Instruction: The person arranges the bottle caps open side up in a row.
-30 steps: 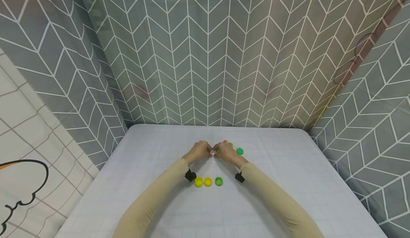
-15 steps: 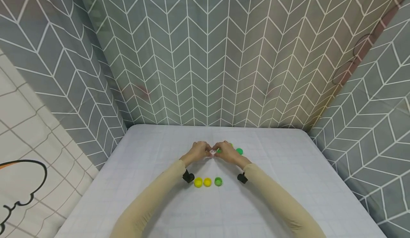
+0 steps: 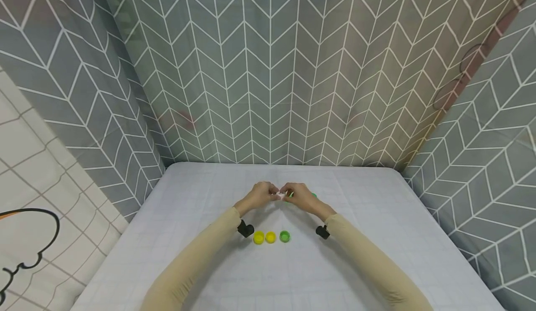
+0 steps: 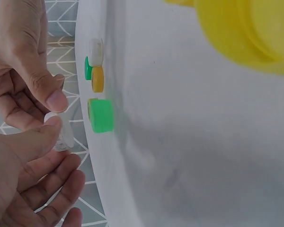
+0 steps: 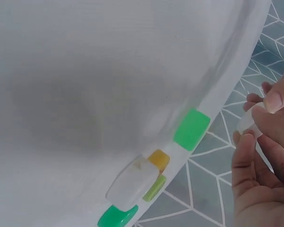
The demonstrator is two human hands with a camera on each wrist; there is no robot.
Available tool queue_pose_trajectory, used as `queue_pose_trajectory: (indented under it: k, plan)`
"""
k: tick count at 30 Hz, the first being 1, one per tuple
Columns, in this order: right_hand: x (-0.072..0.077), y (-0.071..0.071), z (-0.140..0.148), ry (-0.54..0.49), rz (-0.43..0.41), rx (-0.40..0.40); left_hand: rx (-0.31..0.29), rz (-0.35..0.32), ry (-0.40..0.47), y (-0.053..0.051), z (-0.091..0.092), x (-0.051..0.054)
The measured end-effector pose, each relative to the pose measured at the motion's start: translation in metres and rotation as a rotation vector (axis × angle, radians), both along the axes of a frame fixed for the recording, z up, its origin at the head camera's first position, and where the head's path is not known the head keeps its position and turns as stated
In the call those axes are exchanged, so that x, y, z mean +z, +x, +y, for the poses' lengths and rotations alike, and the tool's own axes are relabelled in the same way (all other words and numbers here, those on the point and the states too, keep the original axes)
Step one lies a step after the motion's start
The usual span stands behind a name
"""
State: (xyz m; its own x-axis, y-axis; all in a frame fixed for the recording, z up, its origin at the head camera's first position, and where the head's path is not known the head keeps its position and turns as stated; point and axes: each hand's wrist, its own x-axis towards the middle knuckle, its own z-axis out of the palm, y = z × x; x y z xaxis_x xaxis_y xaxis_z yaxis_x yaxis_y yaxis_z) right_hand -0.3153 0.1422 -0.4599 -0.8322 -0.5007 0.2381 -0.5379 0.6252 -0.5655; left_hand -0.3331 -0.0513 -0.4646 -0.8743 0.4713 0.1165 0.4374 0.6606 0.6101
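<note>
Curtained nook, kind unclear — patterned grey curtains (image 3: 259,69), white table (image 3: 268,283), gridded surface (image 3: 42,171).

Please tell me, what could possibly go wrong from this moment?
The small white piece is pinched by the left hand and right hand, raised above the table; it might slip and fall.

The bright green piece stands near the hands, so lowering them carelessly could knock it.

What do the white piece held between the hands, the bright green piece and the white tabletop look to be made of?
White piece: probably plastic; smooth, pale surface. Bright green piece: likely plastic; even colour, smooth sides. White tabletop: perhaps cloth-covered; matte, faint crease-like lines.
</note>
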Motion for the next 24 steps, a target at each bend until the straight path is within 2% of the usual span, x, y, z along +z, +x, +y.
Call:
queue_pose_trajectory:
  k: [4,10,17,24]
  plan:
    - [0.003,0.003,0.004,-0.023,-0.02,-0.013,-0.027,-0.015,0.065,0.002,0.0,0.001]
    - [0.004,0.005,0.008,-0.065,-0.07,-0.024,-0.06,-0.003,0.139,0.004,-0.002,0.001]
    - [0.01,0.006,0.011,-0.109,-0.108,0.012,-0.051,0.06,0.176,0.005,-0.002,0.007]
    - [0.021,0.009,0.016,-0.114,-0.091,0.003,-0.052,0.124,0.183,0.007,0.0,0.015]
